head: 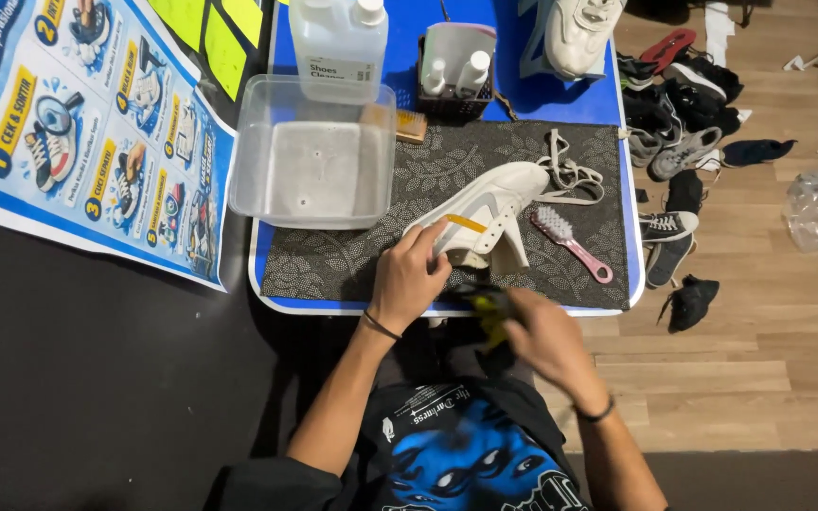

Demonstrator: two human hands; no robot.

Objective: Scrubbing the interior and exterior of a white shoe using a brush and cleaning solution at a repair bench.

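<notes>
A white sneaker (485,203) with a yellow stripe lies on its side on a dark leaf-patterned mat (352,255). My left hand (411,274) grips its heel end. My right hand (537,336) sits at the table's near edge, blurred, closed on a dark and yellow object (487,308) that I cannot identify clearly. A pink-handled brush (570,244) lies just right of the sneaker. The loose white laces (570,175) are piled behind it.
A clear plastic tub (310,151) stands at the mat's left. Behind it are a large white liquid bottle (338,47), a basket with small bottles (456,66), a wooden brush (411,126) and another white shoe (579,33). Several shoes (679,142) litter the wooden floor right. A poster (78,123) lies left.
</notes>
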